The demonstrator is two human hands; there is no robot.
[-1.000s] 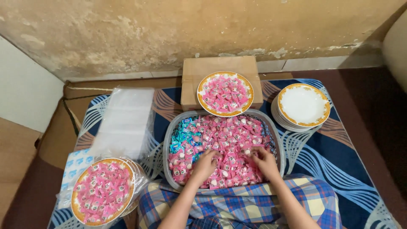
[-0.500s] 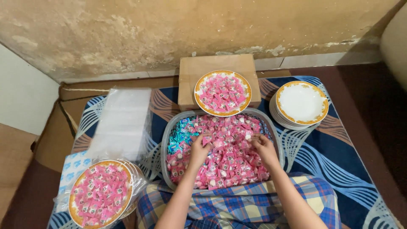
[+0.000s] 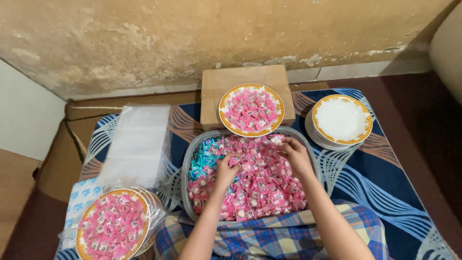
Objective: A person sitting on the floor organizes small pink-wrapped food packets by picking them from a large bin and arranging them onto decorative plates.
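Moved: both hands farther up the tub [image 3: 188, 159], toward its far rim.
Left hand [image 3: 227, 169]: closed on pink candies [image 3: 262, 188].
Right hand [image 3: 294, 153]: fingers curled, pinching candies.

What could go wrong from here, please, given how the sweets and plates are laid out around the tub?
The filled plate sits partly on a cardboard box and overhangs the tub; a knock from the right hand just below it might tip it. The left hand digs in the heaped pink sweets, which could spill over the low rim. The stack of empty plates lies on soft patterned cloth and may slide.
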